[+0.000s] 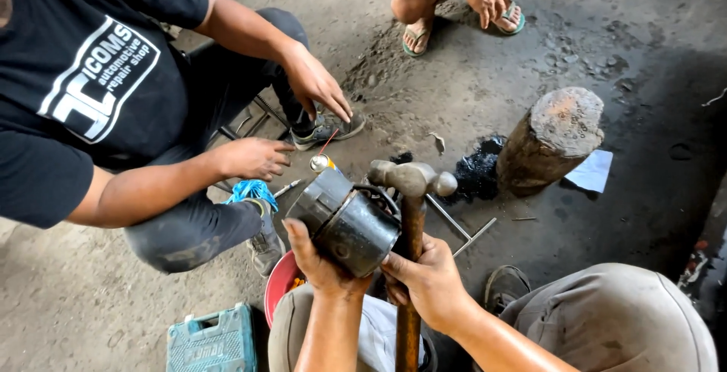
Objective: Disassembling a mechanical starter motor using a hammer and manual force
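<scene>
between both hands [314,254] (hammer [410,182] alongside): dark piston [344,220].

L hand [318,260] – palm up, fingers curled in a cupped grip, forearm rising straight from btm edge; R hand [425,281] – fist closed, knuckles up, forearm angling in from lower right, both wrists close together.
</scene>
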